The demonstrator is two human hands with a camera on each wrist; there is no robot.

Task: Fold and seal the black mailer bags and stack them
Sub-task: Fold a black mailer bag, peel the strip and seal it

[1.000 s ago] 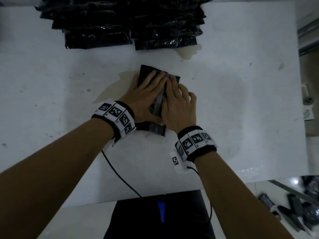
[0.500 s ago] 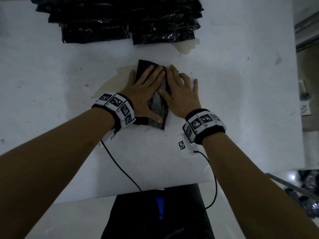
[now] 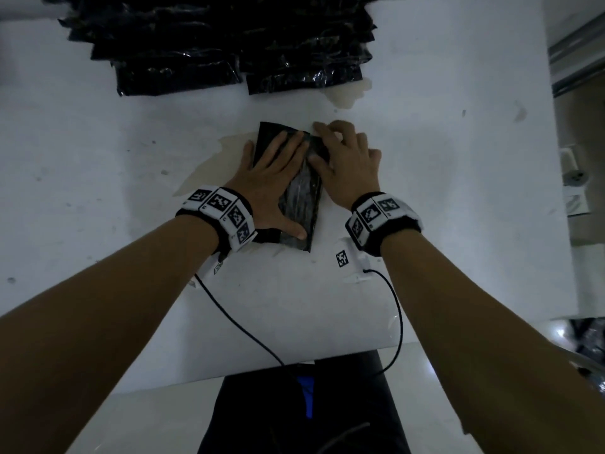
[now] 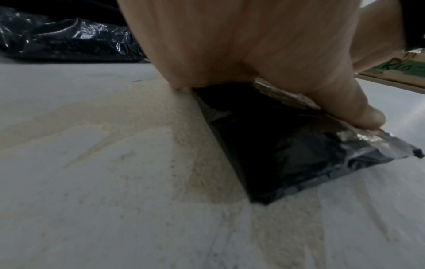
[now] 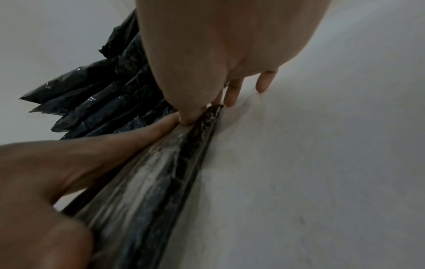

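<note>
Bag before stacks, under hands

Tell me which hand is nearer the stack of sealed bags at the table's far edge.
Right. The right hand reaches farther toward the stack; the left hand presses the mailer bag slightly farther back.

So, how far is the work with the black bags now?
Done: many sealed bags lie in overlapping piles at the far edge of the table. In hand: one mailer bag lies folded mid-table; the left hand presses it flat, the right hand presses along its right edge. Left: finishing this seal and adding it to the piles. More loose bags appear at the lower right.
</note>
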